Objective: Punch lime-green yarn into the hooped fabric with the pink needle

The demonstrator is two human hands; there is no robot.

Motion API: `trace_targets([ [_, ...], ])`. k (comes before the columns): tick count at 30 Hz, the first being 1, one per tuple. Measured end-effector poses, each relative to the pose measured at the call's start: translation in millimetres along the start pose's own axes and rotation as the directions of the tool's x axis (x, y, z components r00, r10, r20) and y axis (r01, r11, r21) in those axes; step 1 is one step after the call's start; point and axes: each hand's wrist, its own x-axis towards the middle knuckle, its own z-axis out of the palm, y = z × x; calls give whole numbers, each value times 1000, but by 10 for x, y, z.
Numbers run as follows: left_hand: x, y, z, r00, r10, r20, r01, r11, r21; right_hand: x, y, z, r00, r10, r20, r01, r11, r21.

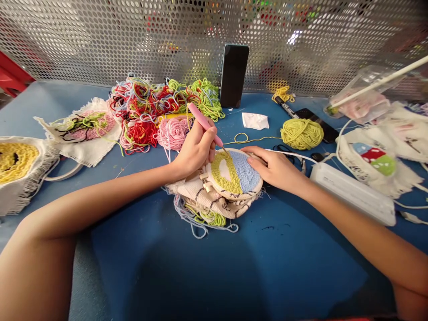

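Note:
My left hand (pixel 195 149) grips a pink punch needle (pixel 204 125), its tip touching the top edge of the embroidery hoop (pixel 234 174). The hoop holds cloth stitched half yellow-green, half light blue, with a bare white patch in the green part. It rests on a pile of cloth and loose yarn ends (pixel 203 209). My right hand (pixel 276 167) lies on the hoop's right rim, fingers curled over it and pressing it down. A yellow-green strand runs from the needle toward a ball of yellow-green yarn (pixel 302 133) at the right.
A tangle of coloured yarn (pixel 157 107) lies behind the hoop. A dark phone (pixel 234 75) leans on the perforated metal wall (pixel 100 40). Finished punch pieces sit at left (pixel 83 127) and right (pixel 376 160). A white power strip (pixel 352 191) lies by my right forearm.

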Motion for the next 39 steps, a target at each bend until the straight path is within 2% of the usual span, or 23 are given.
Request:
trace_targets([
  [3,0,-49,-12,1000,12,26,-12,1000,2,-22,-107,-99,997,1,-76,-22,961,-275],
  [8,-18,-86,-19,995,66,70,-67,998,4,86,-395,-261,966,-65,-251,-52,901,-431],
  [9,-21,-89,-18,995,72,70,-72,997,-1,165,-452,-283,956,-104,-274,-16,915,-403],
  [11,-26,-93,-13,995,76,65,-75,997,-17,390,-545,-313,951,-194,-239,135,961,-242],
  [13,-31,-101,-10,995,77,56,-76,997,-26,671,-607,-324,948,-300,-111,301,954,-7],
  [15,-36,-111,-10,995,90,53,-89,996,-27,943,-651,-317,926,-377,30,364,911,196],
  [17,-40,-119,-12,994,98,52,-97,995,-19,1153,-694,-297,885,-431,178,358,872,333],
  [19,-40,-117,-14,994,93,48,-93,996,-15,1286,-736,-265,843,-466,270,324,839,436],
  [25,-34,-92,-10,996,70,47,-68,996,-59,1468,-733,-153,799,-510,317,269,776,570],
  [31,-48,-77,-3,994,61,87,-58,998,-32,1554,-669,-107,695,-575,432,207,735,646],
  [32,-47,-67,0,995,56,87,-53,998,-34,1562,-671,-97,693,-570,442,191,736,649],
  [34,-36,-46,7,997,36,70,-33,998,-49,1572,-683,-68,722,-548,422,173,734,657],
  [39,3,-42,2,1000,-9,22,12,993,-117,1592,-717,-36,861,-446,244,204,743,638],
])
